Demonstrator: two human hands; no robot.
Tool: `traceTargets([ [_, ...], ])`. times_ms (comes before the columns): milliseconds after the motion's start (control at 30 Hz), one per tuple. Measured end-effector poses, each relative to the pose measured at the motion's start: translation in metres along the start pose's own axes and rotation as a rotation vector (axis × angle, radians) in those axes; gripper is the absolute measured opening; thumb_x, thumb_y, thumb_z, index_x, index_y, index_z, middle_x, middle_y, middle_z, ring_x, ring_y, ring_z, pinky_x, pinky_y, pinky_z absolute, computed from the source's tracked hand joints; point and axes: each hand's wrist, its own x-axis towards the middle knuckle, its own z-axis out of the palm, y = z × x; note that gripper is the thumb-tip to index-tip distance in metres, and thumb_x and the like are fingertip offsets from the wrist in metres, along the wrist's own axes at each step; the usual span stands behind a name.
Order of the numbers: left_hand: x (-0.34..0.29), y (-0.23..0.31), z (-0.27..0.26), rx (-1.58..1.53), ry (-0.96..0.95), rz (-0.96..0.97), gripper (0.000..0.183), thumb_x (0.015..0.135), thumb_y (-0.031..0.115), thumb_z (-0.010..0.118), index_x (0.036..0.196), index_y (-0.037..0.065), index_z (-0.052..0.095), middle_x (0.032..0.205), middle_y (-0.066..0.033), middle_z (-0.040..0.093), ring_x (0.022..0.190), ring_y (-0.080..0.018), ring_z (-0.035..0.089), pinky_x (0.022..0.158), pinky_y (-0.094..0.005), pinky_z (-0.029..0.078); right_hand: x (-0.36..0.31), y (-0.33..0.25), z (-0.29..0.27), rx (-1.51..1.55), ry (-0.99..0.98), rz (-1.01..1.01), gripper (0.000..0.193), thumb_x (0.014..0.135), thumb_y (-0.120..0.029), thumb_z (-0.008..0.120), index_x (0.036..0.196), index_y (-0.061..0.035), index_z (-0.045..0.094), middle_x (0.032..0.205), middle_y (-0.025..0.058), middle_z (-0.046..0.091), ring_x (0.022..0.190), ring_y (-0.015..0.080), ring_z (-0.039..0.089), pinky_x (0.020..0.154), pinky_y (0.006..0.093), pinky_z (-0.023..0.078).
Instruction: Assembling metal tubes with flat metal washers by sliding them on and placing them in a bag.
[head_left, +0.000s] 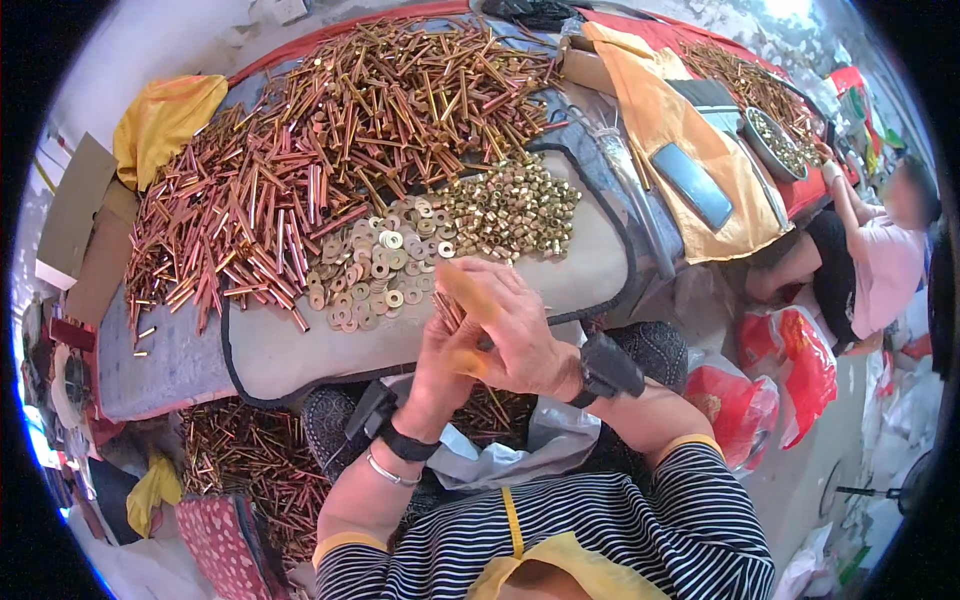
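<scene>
My left hand (440, 368) is closed round a few copper-coloured metal rods or tubes (447, 312), whose ends show between the hands. Over them lies my right hand (520, 340), its fingers bent and pressed against the left; what it grips is hidden. Yellow covers wrap some fingertips. Just beyond the hands, flat washers (370, 265) lie in a loose heap on a grey mat (290, 345). Beside them is a pile of small brass-coloured nuts (520, 205). Behind spreads a large heap of long copper-coloured rods (370, 110).
Below the hands, an open pale plastic bag (540, 430) holds more rods. Others fill a space at lower left, near a red patterned cushion (225, 540). A phone (692, 186) rests on orange cloth (650, 110). A co-worker (880, 250) sits at right beside a bowl (775, 145).
</scene>
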Motion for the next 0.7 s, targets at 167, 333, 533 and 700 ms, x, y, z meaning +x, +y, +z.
traceTargets([
  [167, -0.001, 0.024, -0.003, -0.113, 0.053, -0.178, 0.028, 0.097, 0.023, 0.049, 0.122, 0.012, 0.047, 0.098, -0.0020, 0.058, 0.091, -0.0161, 0.061, 0.069, -0.0368, 0.056, -0.001, 0.030, -0.026, 0.292, 0.108, 0.438, 0.036, 0.081, -0.009, 0.064, 0.114, -0.0014, 0.056, 0.107, 0.0140, 0.059, 0.102, 0.0292, 0.057, 0.087, 0.0377, 0.046],
  [333, 0.014, 0.045, -0.018, -0.279, 0.084, 0.012, 0.031, 0.096, 0.025, 0.050, 0.126, 0.014, 0.047, 0.089, 0.0008, 0.053, 0.073, -0.0098, 0.049, 0.060, -0.0246, 0.044, 0.001, 0.063, -0.010, -0.015, 0.025, 0.316, 0.017, 0.077, -0.002, 0.063, 0.094, -0.0037, 0.061, 0.096, 0.0085, 0.060, 0.092, 0.0290, 0.056, 0.080, 0.0387, 0.046],
  [533, 0.021, 0.057, -0.028, -0.321, 0.139, 0.069, 0.033, 0.095, 0.028, 0.053, 0.124, 0.014, 0.048, 0.080, 0.0018, 0.049, 0.066, -0.0085, 0.044, 0.057, -0.0230, 0.037, 0.014, 0.075, 0.008, -0.363, -0.240, 0.009, 0.019, 0.071, -0.006, 0.059, 0.090, -0.0072, 0.062, 0.081, 0.0065, 0.051, 0.083, 0.0254, 0.050, 0.072, 0.0353, 0.041],
  [700, 0.021, 0.058, -0.030, -0.283, 0.080, 0.012, 0.031, 0.096, 0.027, 0.051, 0.122, 0.009, 0.049, 0.068, 0.0028, 0.041, 0.058, -0.0077, 0.038, 0.054, -0.0229, 0.034, 0.008, 0.071, 0.004, -0.409, -0.358, -0.015, 0.026, 0.066, -0.004, 0.061, 0.092, -0.0065, 0.062, 0.087, 0.0057, 0.053, 0.088, 0.0245, 0.050, 0.076, 0.0346, 0.042],
])
